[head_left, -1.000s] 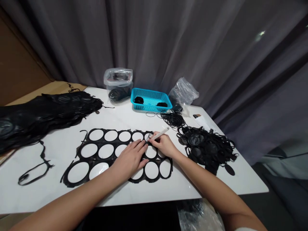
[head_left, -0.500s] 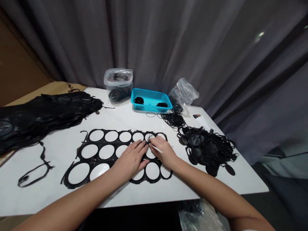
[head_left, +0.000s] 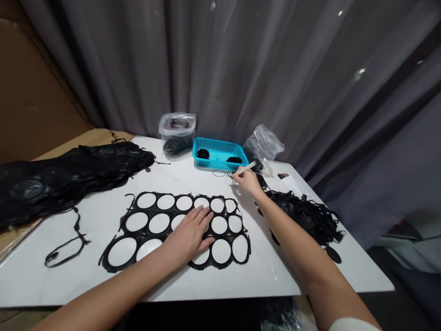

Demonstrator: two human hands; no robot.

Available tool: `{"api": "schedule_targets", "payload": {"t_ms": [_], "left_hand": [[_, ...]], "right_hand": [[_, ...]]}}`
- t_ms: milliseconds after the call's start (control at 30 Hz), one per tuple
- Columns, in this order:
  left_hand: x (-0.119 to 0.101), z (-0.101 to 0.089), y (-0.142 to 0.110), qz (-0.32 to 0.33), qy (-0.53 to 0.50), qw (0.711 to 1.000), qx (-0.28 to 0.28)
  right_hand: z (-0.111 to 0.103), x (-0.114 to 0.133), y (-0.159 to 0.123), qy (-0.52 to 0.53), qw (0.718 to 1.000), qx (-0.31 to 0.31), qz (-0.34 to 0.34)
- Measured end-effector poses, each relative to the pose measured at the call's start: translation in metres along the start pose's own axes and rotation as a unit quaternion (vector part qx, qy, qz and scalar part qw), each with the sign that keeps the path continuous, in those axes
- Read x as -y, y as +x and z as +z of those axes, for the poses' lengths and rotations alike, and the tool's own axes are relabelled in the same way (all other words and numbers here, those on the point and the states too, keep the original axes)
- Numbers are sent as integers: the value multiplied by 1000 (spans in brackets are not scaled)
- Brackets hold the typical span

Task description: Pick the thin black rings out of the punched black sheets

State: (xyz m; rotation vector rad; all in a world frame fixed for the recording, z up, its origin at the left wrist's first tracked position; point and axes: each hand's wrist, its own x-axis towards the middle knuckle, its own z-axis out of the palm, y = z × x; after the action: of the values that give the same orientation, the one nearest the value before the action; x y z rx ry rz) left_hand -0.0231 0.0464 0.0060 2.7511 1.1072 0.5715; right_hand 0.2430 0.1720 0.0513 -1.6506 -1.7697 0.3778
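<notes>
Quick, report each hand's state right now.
Left hand: open, resting flat on the black, rubbery-looking sheet with round holes.
Right hand: closed, holding the slim white pen-like tool.

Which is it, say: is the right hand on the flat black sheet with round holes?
No: the right hand, gripping a slim white pen-like tool, is beyond the black holed sheet.
</notes>
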Motion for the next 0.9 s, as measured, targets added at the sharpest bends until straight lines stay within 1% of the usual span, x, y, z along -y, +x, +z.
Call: {"api": "schedule_targets", "payload": {"t_ms": [100,167,233,267,400,500,767,833,900], "left_hand": [[5,-6,-10,-30,36,999,-14],[8,-7,-15,-33,54,998,-6],[10,-6,-18,-29,65,997,6],[10,-5,-19,-28,68,997,10],[10,-1,-20,-36,67,997,16],[10,1,-22,-39,57,998,7],[12,5,-23,-34,61,998,-4],[12,5,-23,-33,68,997,-4],[11,5,-23,-32,78,996,0]], "right_hand": [[22,30,-28,77,993,88,-5],[35,48,-49,121,982,143,-24],[45,60,-67,143,972,182,-41],[48,64,-73,146,969,191,-46],[55,65,-86,158,966,198,-51],[59,60,-89,180,963,196,-50],[67,53,-91,184,964,180,-65],[67,53,-90,184,963,179,-77],[67,53,-92,173,964,172,-107]]}}
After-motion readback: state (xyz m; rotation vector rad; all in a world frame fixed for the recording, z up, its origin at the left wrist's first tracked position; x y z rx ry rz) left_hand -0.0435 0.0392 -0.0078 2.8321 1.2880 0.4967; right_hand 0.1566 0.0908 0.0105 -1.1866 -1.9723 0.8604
